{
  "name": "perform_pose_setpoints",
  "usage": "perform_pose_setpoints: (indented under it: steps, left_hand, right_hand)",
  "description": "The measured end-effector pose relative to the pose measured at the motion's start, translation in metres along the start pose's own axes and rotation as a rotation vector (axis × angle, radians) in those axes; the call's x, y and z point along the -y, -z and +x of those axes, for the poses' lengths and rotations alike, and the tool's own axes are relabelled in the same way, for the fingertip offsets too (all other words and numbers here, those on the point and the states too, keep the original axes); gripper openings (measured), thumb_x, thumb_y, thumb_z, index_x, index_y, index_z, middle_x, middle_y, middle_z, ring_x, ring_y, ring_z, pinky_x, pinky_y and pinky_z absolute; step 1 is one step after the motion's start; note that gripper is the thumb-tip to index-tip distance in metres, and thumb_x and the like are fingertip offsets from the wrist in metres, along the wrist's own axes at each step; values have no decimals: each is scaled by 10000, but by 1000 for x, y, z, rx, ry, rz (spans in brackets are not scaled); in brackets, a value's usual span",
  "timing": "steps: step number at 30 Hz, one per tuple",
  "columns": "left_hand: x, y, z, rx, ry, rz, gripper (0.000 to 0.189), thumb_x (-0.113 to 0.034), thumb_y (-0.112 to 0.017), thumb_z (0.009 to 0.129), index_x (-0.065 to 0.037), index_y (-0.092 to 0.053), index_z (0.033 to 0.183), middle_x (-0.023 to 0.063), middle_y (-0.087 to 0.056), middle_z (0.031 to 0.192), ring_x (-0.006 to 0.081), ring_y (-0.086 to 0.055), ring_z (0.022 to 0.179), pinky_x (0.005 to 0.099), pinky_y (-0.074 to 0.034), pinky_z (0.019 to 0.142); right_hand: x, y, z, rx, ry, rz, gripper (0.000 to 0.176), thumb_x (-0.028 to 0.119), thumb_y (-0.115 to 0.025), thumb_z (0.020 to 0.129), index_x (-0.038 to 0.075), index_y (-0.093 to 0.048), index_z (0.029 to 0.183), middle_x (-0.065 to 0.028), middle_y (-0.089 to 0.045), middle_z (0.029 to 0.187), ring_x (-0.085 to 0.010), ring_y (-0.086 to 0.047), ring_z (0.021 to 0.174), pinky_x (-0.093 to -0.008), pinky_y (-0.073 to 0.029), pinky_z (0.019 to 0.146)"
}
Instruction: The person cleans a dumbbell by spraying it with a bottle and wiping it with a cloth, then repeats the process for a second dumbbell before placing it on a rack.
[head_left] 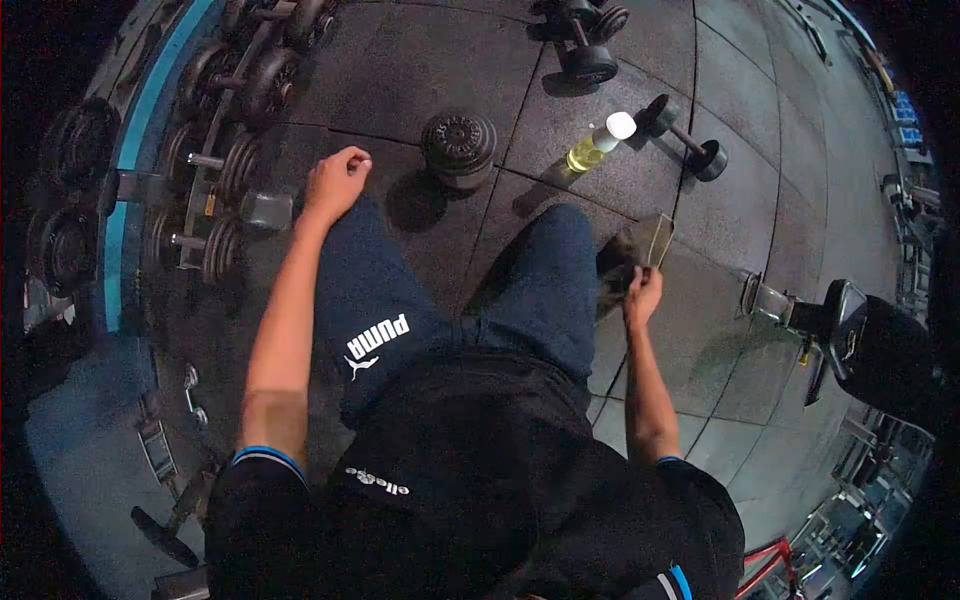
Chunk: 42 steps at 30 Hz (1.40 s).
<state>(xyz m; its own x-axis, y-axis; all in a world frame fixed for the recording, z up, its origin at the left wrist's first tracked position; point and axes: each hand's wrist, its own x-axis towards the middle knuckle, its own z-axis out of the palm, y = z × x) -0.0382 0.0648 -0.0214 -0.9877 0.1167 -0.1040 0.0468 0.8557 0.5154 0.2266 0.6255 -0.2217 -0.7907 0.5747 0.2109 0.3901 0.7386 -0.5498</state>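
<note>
My left hand point(340, 182) rests by my left knee, its fingers curled in, with nothing visible in them. Out beside my right leg, my right hand point(645, 296) pinches a thin, dark, flat piece with a pale edge point(657, 240); its kind cannot be made out. Close to that hand is a blurred dark shape point(617, 262), partly behind my right leg. On the floor in front of my knees stands a round black dumbbell point(459, 148), on end. A bottle of yellow liquid with a white cap point(594, 146) is upright beyond my right knee.
More dumbbells lie on the floor, one point(684, 138) just past the bottle and another point(582, 45) farther off. To the left runs a rack of dumbbells point(225, 165). A padded black bench or seat point(885, 345) stands at the right. Dark rubber tiles point(420, 60) cover the floor.
</note>
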Motion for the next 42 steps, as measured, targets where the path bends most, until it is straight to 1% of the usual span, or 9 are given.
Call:
perform_pose_setpoints:
  steps: [5, 9, 15, 19, 27, 31, 36, 39, 42]
  left_hand:
    - [-97, -34, -41, 171, -154, -461, 291, -266, -747, 911, -54, -719, 1108, 73, -742, 935, 145, -679, 854, 323, -543, 780]
    - [-165, -51, -59, 489, -267, -610, 468, -283, -791, 878, -66, -643, 1265, 111, -724, 1108, 219, -680, 1046, 370, -528, 923]
    - [-207, -61, -63, 39, -472, -519, 484, -267, -814, 842, -23, -631, 1218, 163, -708, 1122, 333, -670, 1124, 449, -508, 979]
    - [-193, -34, -51, -10, -546, -652, 445, -189, -778, 845, 8, -592, 1199, 159, -699, 969, 354, -700, 931, 408, -551, 835]
    - [-158, -43, -52, -385, -519, -507, 486, -230, -787, 864, -11, -560, 1234, 217, -617, 1226, 410, -608, 1124, 469, -489, 948]
    - [-144, -16, -57, -108, -292, -651, 287, -112, -733, 877, 1, -617, 1113, 164, -676, 1056, 278, -676, 1011, 395, -513, 841]
    - [-135, 5, -49, 280, -148, -1096, 200, -269, -639, 979, -77, -607, 935, -28, -547, 821, 112, -541, 786, 283, -442, 737]
    - [-134, 17, -24, 515, -85, -1341, 225, -299, -637, 982, -82, -596, 1020, -12, -594, 895, 100, -559, 848, 282, -453, 754]
    - [-148, 27, -3, 280, -387, -976, 194, -174, -696, 940, -88, -569, 1058, 26, -627, 1066, 111, -586, 1009, 298, -494, 866]
  right_hand:
    - [140, 74, 75, 88, -78, 394, 203, 203, -646, 1005, 3, -619, 1019, -30, -626, 807, -91, -561, 755, -269, -470, 690]
    - [250, 108, 106, 257, 141, 641, 232, 226, -697, 978, 5, -632, 998, -14, -624, 811, -69, -549, 780, -248, -464, 699]
    - [368, 119, 123, 571, 1, 1018, 233, 259, -722, 959, 50, -650, 1031, 14, -635, 894, -61, -578, 790, -229, -455, 689]
    - [395, 113, 117, 690, -94, 1146, 267, 281, -720, 963, 77, -636, 1112, 30, -628, 927, -53, -580, 763, -207, -432, 629]
    - [427, 98, 103, 898, -323, 1548, 212, 171, -700, 968, 68, -578, 1107, -23, -632, 958, -146, -674, 753, -294, -615, 693]
    - [424, 93, 106, 764, -317, 1507, 234, 168, -718, 955, 58, -572, 1101, -25, -613, 948, -120, -618, 674, -260, -570, 611]
    - [398, 69, 109, 666, -224, 1403, 226, 152, -712, 954, 70, -602, 1133, -13, -631, 953, -97, -600, 712, -257, -510, 626]
    - [366, 39, 116, 754, -57, 1213, 272, 158, -716, 947, 70, -615, 1184, -25, -665, 996, -120, -640, 796, -259, -525, 673]
    - [372, 70, 98, 1044, 179, 702, 382, 214, -740, 929, 63, -609, 1255, -65, -688, 1040, -145, -653, 877, -276, -536, 699]
